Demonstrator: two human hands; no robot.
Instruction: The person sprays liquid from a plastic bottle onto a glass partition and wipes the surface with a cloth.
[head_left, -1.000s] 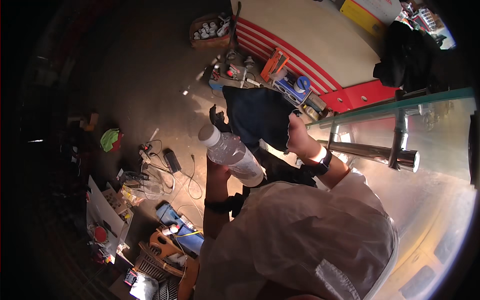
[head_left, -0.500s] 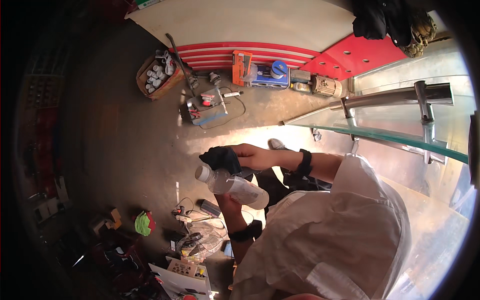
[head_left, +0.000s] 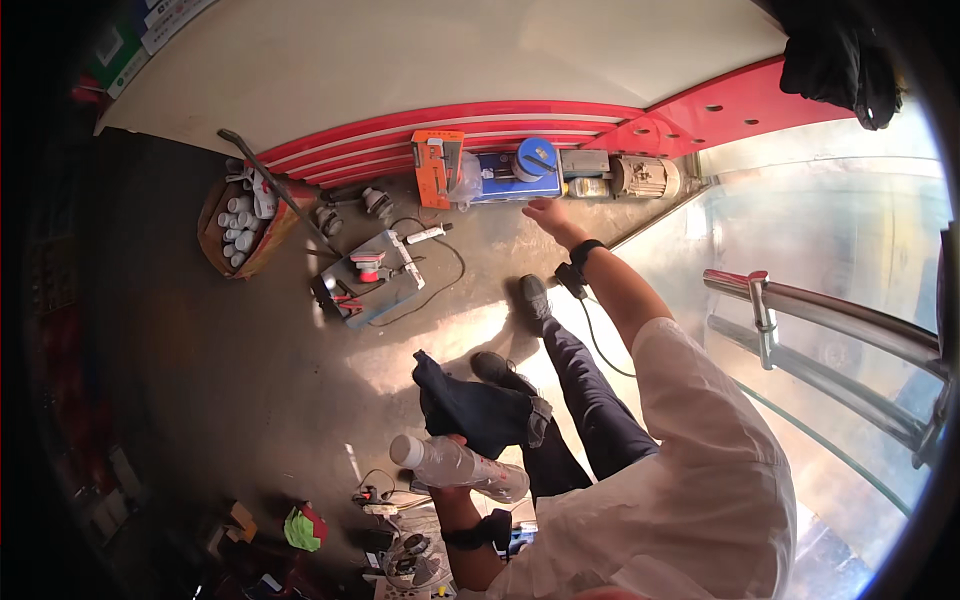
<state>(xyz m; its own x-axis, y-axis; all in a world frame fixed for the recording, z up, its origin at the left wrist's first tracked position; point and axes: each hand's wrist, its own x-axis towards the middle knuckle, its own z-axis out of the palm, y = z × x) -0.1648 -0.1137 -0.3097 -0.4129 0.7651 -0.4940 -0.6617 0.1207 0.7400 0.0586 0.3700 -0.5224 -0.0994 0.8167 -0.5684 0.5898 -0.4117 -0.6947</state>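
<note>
My left hand (head_left: 455, 485) is closed around a clear plastic bottle (head_left: 465, 468) with a white cap, held tilted with the cap toward the left. Dark navy cloth (head_left: 470, 405) with a grey piece at its right end lies just beyond the bottle; whether my left fingers also grip it is hidden. Stretched far forward, my right hand (head_left: 552, 218) has its fingers out and nothing visible in them. In the picture it comes just below a blue box (head_left: 505, 180) with a blue-lidded tub (head_left: 536, 160) on top. Black bands circle both wrists.
Along the red-and-white panel stand an orange box (head_left: 438, 168) and a motor (head_left: 645, 177). A carton of white bottles (head_left: 238, 225) and a metal case with tools (head_left: 375, 275) occupy the floor. A steel-railed glass door (head_left: 830, 330) is at right; a fan (head_left: 410, 560) stands below.
My right hand has left the dark cloth and reached forward. The cloth now hangs spread beside the bottle, which stays in my left hand. The view has shifted.
</note>
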